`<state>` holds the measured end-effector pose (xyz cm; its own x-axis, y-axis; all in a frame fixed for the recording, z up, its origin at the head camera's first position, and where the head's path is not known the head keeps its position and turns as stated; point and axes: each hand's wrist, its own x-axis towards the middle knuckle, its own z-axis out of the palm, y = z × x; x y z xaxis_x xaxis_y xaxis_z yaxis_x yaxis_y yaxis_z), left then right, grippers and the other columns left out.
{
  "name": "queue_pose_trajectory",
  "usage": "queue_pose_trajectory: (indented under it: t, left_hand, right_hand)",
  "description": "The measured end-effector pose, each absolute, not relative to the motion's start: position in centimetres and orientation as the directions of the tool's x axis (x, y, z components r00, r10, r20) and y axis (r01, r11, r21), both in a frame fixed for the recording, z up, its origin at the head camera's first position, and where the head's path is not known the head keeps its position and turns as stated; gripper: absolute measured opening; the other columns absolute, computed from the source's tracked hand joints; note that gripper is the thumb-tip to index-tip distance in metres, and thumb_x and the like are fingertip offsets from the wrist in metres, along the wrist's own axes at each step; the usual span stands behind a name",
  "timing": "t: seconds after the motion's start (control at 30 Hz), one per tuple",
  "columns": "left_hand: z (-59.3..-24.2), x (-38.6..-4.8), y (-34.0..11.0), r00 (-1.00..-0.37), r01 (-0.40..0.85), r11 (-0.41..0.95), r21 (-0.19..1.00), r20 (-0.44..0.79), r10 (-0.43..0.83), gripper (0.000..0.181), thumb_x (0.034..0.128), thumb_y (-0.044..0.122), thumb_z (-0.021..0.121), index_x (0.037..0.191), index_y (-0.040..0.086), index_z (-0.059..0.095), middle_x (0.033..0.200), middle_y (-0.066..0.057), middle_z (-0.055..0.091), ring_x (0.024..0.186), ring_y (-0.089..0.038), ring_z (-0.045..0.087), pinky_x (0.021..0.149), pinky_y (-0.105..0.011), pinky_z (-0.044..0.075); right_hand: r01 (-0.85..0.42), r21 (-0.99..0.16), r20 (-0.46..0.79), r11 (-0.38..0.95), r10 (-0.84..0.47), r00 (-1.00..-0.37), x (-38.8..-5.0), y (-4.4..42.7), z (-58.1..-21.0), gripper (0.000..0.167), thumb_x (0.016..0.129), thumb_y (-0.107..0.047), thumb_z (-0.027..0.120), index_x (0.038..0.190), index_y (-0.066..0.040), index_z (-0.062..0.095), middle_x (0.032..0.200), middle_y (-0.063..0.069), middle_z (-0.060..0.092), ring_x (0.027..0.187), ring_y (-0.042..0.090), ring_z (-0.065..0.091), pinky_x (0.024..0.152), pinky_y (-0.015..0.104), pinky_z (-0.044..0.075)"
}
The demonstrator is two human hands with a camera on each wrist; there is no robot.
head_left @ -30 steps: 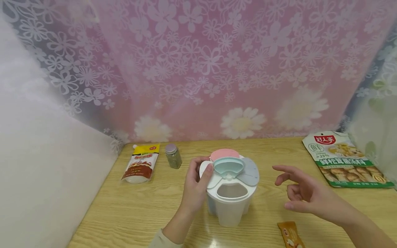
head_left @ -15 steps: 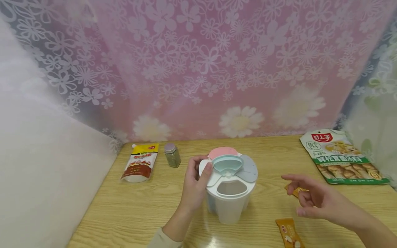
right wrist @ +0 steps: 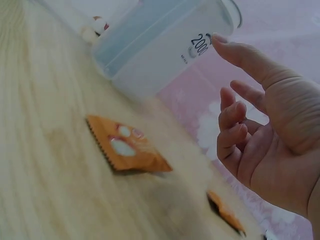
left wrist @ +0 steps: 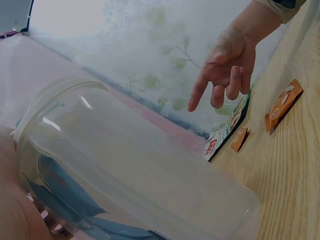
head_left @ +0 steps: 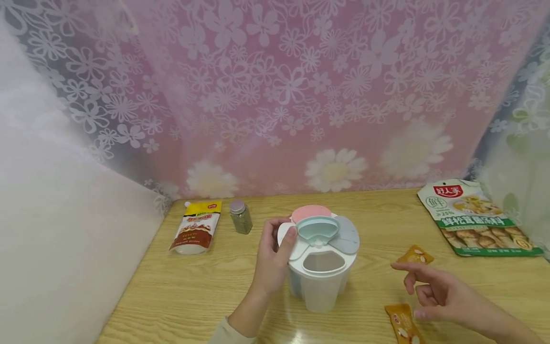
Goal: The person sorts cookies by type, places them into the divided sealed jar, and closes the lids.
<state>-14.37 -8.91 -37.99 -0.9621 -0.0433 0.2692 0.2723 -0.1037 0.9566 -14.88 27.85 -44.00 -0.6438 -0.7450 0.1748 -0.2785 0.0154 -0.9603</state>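
My left hand (head_left: 272,258) grips a translucent plastic storage canister (head_left: 320,294) at its left side, thumb over the white flap on top. The canister's mint-green flap (head_left: 318,229) stands raised, leaving the front compartment's mouth uncovered. A pink, a white and a grey-blue flap lie flat around it. To the right, my right hand (head_left: 442,296) hovers above the table holding nothing, index finger extended and the others loosely bent. Near it lie two small orange snack packets: a farther packet (head_left: 415,254) and a nearer packet (head_left: 404,325), both also visible in the right wrist view.
At the back left sit a yellow, white and brown spouted pouch (head_left: 196,227) and a small glass spice jar (head_left: 240,217). A large green and white mushroom soup pouch (head_left: 479,220) lies at the back right. A floral curtain (head_left: 275,95) borders the wooden table (head_left: 193,296).
My right hand has moved right and toward the near edge, so the farther orange packet shows fully. My left hand keeps its grip on the canister.
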Motion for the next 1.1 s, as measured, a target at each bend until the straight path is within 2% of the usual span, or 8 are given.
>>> queue_pose_trajectory:
  t: [0.17,0.23,0.3,0.57,0.7,0.87,1.0,1.1]
  left_hand:
    - [-38.0,-14.2,-8.8,-0.961,0.275,-0.104,0.956,0.272,-0.041,0.03,0.101,0.016,0.056,0.124,-0.001,0.047,0.118,-0.01,0.059,0.106,-0.011,0.058,0.092,-0.021,0.05]
    - [-38.0,-14.2,-8.7,-0.962,0.274,-0.104,0.956,0.272,-0.038,0.03,0.101,0.016,0.056,0.124,-0.001,0.047,0.119,-0.011,0.058,0.107,-0.011,0.058,0.092,-0.021,0.05]
    - [-38.0,-14.2,-8.7,-0.962,0.274,-0.1,0.956,0.272,-0.035,0.031,0.1012,0.016,0.056,0.125,-0.001,0.047,0.121,-0.012,0.058,0.107,-0.011,0.058,0.093,-0.021,0.05]
    - [-38.2,-13.8,-8.9,-0.967,0.253,-0.084,0.964,0.251,-0.036,0.031,0.1013,0.017,0.055,0.125,-0.001,0.047,0.124,-0.015,0.058,0.11,-0.011,0.057,0.095,-0.021,0.049]
    - [-38.2,-13.9,-9.0,-0.965,0.261,-0.084,0.962,0.259,-0.032,0.031,0.1017,0.017,0.055,0.126,0.0,0.046,0.124,-0.015,0.057,0.11,-0.012,0.057,0.095,-0.022,0.049]
    - [-38.2,-14.2,-9.0,-0.96,0.281,-0.086,0.956,0.28,-0.022,0.032,0.1022,0.018,0.054,0.127,-0.001,0.046,0.123,-0.013,0.057,0.111,-0.012,0.057,0.096,-0.022,0.049]
    - [-38.2,-14.3,-9.0,-0.958,0.285,-0.085,0.955,0.285,-0.021,0.032,0.1022,0.018,0.054,0.126,-0.001,0.046,0.122,-0.011,0.057,0.111,-0.012,0.057,0.096,-0.021,0.048]
    - [-38.2,-14.3,-9.0,-0.958,0.286,-0.09,0.954,0.286,-0.023,0.032,0.102,0.017,0.054,0.126,-0.001,0.046,0.122,-0.011,0.057,0.111,-0.012,0.057,0.096,-0.021,0.048]
  right_hand:
    - [-0.065,-0.984,-0.088,0.169,-0.761,-0.643,-14.3,28.6,-45.3,0.073,0.092,0.007,0.061,0.155,0.0,0.025,0.091,0.012,0.047,0.066,0.03,0.034,0.05,0.034,0.032]
    - [0.049,-0.979,-0.187,0.198,-0.776,-0.602,-14.3,29.0,-45.9,0.074,0.094,0.004,0.06,0.157,-0.002,0.022,0.089,0.009,0.05,0.069,0.03,0.036,0.052,0.034,0.031]
    - [0.088,-0.973,-0.224,0.214,-0.777,-0.588,-14.3,29.2,-46.5,0.076,0.093,0.003,0.061,0.157,-0.003,0.02,0.088,0.012,0.049,0.068,0.031,0.034,0.051,0.035,0.029]
    - [0.141,-0.968,-0.251,0.208,-0.782,-0.57,-14.5,29.6,-48.1,0.074,0.092,0.002,0.062,0.156,-0.002,0.024,0.077,0.008,0.034,0.067,0.033,0.027,0.051,0.035,0.026]
    - [0.097,-0.977,-0.212,0.19,-0.805,-0.555,-14.7,29.6,-48.5,0.075,0.092,0.005,0.061,0.156,0.001,0.023,0.08,0.02,0.025,0.063,0.03,0.023,0.052,0.036,0.026]
    - [-0.034,-0.953,-0.221,0.302,-0.764,-0.607,-15.0,29.3,-48.6,0.066,0.091,-0.006,0.068,0.15,0.001,0.038,0.072,0.013,0.034,0.058,0.026,0.031,0.051,0.03,0.03]
    - [-0.049,-0.938,-0.238,0.343,-0.741,-0.628,-15.1,29.2,-48.5,0.059,0.091,-0.012,0.071,0.142,0.005,0.047,0.072,-0.002,0.042,0.055,0.022,0.033,0.046,0.032,0.027]
    - [-0.044,-0.943,-0.231,0.331,-0.742,-0.629,-15.2,29.3,-48.5,0.051,0.092,-0.011,0.069,0.136,0.008,0.051,0.072,-0.004,0.043,0.055,0.022,0.033,0.046,0.035,0.026]
